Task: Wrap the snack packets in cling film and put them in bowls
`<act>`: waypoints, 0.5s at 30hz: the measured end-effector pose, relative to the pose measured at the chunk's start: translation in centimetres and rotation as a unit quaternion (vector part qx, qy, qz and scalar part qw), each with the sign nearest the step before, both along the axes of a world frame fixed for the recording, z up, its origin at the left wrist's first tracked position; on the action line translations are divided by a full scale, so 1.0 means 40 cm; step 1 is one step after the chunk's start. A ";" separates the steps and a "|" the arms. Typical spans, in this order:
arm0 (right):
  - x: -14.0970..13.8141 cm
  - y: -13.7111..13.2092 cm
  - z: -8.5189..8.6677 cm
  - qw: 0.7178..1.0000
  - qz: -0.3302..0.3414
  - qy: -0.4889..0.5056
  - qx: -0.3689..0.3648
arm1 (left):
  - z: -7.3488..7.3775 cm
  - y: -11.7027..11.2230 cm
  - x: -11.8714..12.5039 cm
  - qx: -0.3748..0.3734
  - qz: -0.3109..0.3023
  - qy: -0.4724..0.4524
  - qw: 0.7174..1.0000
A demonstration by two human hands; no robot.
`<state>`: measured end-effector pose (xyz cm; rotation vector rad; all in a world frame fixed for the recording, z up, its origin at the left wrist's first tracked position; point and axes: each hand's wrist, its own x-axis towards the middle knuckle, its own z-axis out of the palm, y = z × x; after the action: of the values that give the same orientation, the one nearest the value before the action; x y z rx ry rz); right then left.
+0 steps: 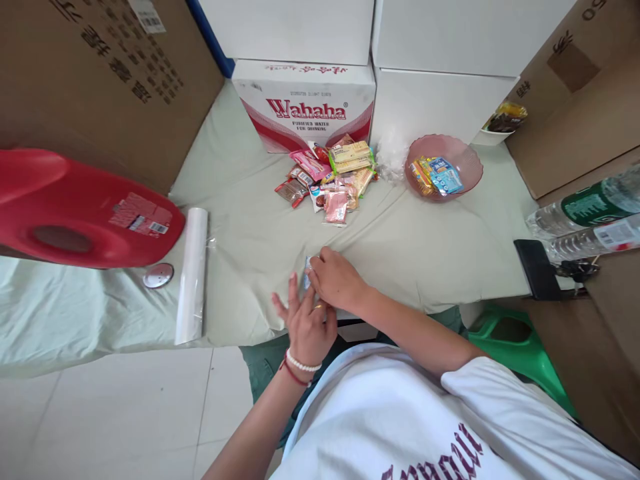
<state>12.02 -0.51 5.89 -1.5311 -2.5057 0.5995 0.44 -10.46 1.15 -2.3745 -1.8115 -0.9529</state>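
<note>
My left hand (305, 320) lies near the front edge of the cloth-covered table (250, 233), fingers stretched out and apart, touching a small clear-wrapped packet (307, 273). My right hand (336, 279) sits over the same packet with its fingers curled and pinched on the wrapping. Most of the packet is hidden under the two hands. A pile of snack packets (330, 177) lies farther back at the table's middle. A pink bowl (467, 163) with a few packets in it stands to the pile's right.
A roll of clear film (191, 273) lies at the left, with a small round metal lid (158, 275) and a red plastic stool (75, 207) beside it. Cardboard boxes and a Wahaha box (305, 107) line the back. Water bottles (590, 213) lie at the right; a green stool (520, 347) stands below.
</note>
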 end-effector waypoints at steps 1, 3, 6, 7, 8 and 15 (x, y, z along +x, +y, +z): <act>-0.003 -0.007 -0.008 1.000 0.000 -0.008 0.018 | -0.002 -0.013 -0.030 0.019 0.007 -0.008 1.000; -0.007 -0.018 -0.024 0.999 0.000 -0.027 0.047 | -0.011 -0.027 -0.089 0.049 0.038 -0.013 0.998; -0.014 -0.023 -0.040 0.997 0.006 -0.051 0.063 | -0.029 -0.008 -0.154 0.065 0.084 -0.005 0.994; -0.016 -0.022 -0.042 0.996 0.003 -0.055 0.064 | -0.035 0.008 -0.164 0.064 0.093 -0.004 0.994; -0.015 -0.021 -0.041 0.996 -0.001 -0.056 0.064 | -0.040 0.025 -0.168 0.060 0.100 -0.005 0.993; 0.222 0.064 0.017 0.966 -0.198 0.161 0.049 | -0.075 0.089 -0.120 0.038 0.065 -0.031 0.997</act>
<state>20.91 2.06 6.57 -1.6759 -1.8945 0.5935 -4.35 -6.91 -1.84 -2.1762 -1.8869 -1.0709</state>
